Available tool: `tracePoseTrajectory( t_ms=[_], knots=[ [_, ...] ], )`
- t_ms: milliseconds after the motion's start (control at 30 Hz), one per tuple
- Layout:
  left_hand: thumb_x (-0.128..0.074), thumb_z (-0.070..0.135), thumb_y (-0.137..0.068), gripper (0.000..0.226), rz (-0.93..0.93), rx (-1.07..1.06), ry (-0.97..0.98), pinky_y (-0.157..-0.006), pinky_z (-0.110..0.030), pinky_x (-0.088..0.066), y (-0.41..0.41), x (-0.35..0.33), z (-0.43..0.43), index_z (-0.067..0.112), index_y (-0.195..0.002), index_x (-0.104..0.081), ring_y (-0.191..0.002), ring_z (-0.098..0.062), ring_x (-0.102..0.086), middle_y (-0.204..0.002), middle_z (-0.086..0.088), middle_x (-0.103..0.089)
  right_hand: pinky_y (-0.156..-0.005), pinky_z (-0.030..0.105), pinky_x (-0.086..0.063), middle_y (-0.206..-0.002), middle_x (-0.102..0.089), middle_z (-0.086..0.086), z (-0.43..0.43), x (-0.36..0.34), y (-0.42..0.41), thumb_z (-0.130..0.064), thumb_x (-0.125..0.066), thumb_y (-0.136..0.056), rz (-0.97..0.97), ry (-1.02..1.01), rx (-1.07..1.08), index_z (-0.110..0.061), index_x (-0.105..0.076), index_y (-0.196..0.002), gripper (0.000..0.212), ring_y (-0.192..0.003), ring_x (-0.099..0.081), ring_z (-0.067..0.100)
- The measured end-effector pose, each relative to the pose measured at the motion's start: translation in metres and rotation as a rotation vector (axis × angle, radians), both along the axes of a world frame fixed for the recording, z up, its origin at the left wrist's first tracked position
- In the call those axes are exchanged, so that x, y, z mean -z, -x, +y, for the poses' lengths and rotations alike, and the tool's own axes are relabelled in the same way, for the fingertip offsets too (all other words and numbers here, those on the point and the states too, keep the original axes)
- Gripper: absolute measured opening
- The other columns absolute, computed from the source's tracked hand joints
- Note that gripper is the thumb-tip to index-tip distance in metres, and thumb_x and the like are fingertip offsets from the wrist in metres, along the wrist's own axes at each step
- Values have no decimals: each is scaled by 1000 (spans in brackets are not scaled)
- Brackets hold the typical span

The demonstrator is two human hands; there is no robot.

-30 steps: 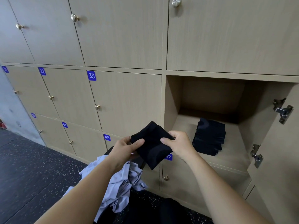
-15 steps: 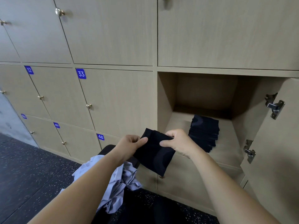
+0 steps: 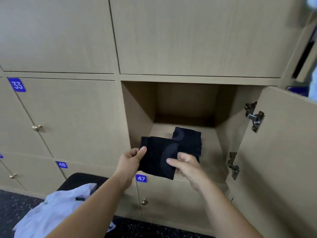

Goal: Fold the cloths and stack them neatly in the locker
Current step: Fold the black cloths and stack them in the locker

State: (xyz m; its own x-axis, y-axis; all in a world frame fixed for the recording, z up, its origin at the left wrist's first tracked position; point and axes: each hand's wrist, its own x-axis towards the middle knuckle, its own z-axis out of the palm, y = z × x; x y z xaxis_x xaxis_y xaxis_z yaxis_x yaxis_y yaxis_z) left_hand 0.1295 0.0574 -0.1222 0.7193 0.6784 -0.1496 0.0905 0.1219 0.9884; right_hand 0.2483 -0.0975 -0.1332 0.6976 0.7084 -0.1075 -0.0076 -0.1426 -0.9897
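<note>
Both hands hold one folded black cloth (image 3: 157,157) between them. The left hand (image 3: 132,160) pinches its left edge, thumb on top and fingers curled out of sight beneath. The right hand (image 3: 187,166) pinches the right edge the same way, thumb pressed on the face and fingers curled behind. The cloth is a flat, nearly square piece with a faint dark curved mark on it. It sits at the front lip of the open locker (image 3: 137,114), tilted slightly toward the camera.

Just beyond the right hand, inside the locker, lies a stack (image 3: 188,140) of black folded cloths on the locker's floor. The held cloth overlaps the stack's near corner in this view, but whether they touch cannot be told. The locker's door (image 3: 283,152) stands swung open to the right of the right hand, with two metal hinges (image 3: 254,116) on its inner edge.

Directly under the left hand is a blue label (image 3: 141,178) reading 47, on a shut door with a brass knob (image 3: 144,201). Further left of that hand are labels 48 (image 3: 62,164) and 33 (image 3: 17,85) on other shut doors.

Below the left forearm a pale crumpled cloth (image 3: 56,208) is heaped on a black seat (image 3: 80,179) — well apart from the locker, over a dark speckled floor (image 3: 13,198).
</note>
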Motion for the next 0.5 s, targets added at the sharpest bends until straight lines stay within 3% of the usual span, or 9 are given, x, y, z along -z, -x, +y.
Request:
tracePoseTrajectory(
  t_ms=[100,200,333,400,500],
  knots=[
    [-57,30,-97,33,13,24,3,-70,-33,-56,-31,5,-4,2,-84,-66,-77,-23,-69,-82,-11,-73,-56,12,-44,-67,-66,-4,-5,7,-27,-13,-67,-89,-18,27,112,-8,-59,-68,23,-59,-59,0],
    [-53,28,-100,32,63,63,-15,-87,-42,-56,-66,7,-4,0,-92,-68,-90,-31,-69,-91,-15,-74,-65,30,-42,-70,-61,19,-5,13,-58,-23,-69,-85,-98,59,229,7,-54,-73,36,-68,-55,19],
    [-49,21,-102,27,129,143,-71,-97,-46,-51,-118,-2,7,3,-97,-68,-99,-32,-67,-99,-16,-72,-74,40,-50,-79,-68,9,0,5,-101,-25,-63,-92,-224,139,354,-3,-66,-81,25,-77,-64,25],
    [-49,19,-102,25,124,147,-92,-89,-39,-54,-145,-10,12,4,-98,-68,-100,-30,-67,-101,-15,-72,-83,47,-53,-89,-70,13,4,-2,-122,-27,-58,-94,-282,179,390,-5,-69,-91,25,-84,-65,28],
    [-50,18,-102,24,125,162,-106,-85,-37,-55,-177,-17,19,2,-102,-68,-99,-27,-67,-104,-15,-71,-83,48,-53,-83,-71,9,11,-9,-152,-26,-58,-95,-314,204,407,-12,-69,-83,22,-81,-66,26]
  ],
)
